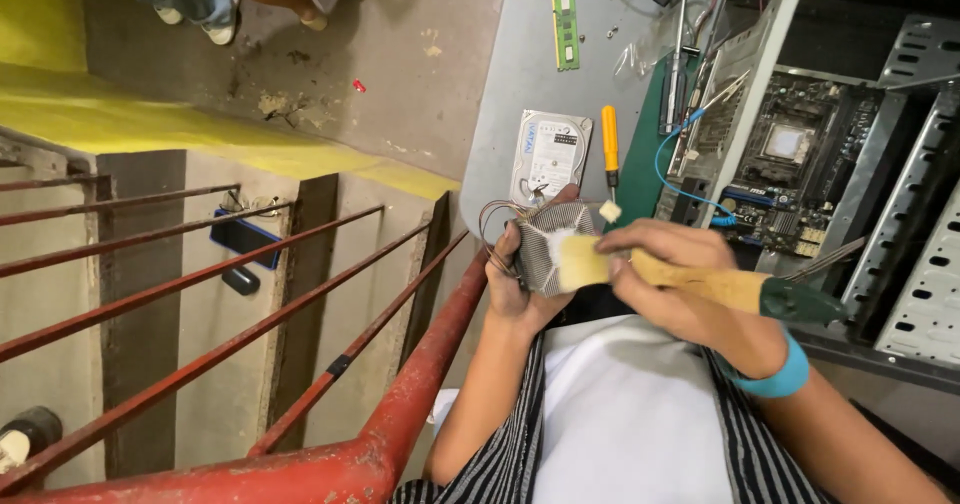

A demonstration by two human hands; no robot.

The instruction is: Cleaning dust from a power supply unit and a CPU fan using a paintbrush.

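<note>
My left hand (520,289) grips a finned metal heatsink (555,242) with thin wires looping off its left side. My right hand (675,279) holds a paintbrush (700,282) with a wooden handle and green end, its pale bristles pressed against the heatsink's fins. Both hands are held close to my chest, above my white shirt and striped apron.
A grey table (520,74) carries a hard drive (550,154), an orange-handled screwdriver (609,144) and a green memory stick (565,14). An open computer case with motherboard (800,164) stands at right. A red railing (400,394) runs at left; another person's feet (225,9) stand at the top.
</note>
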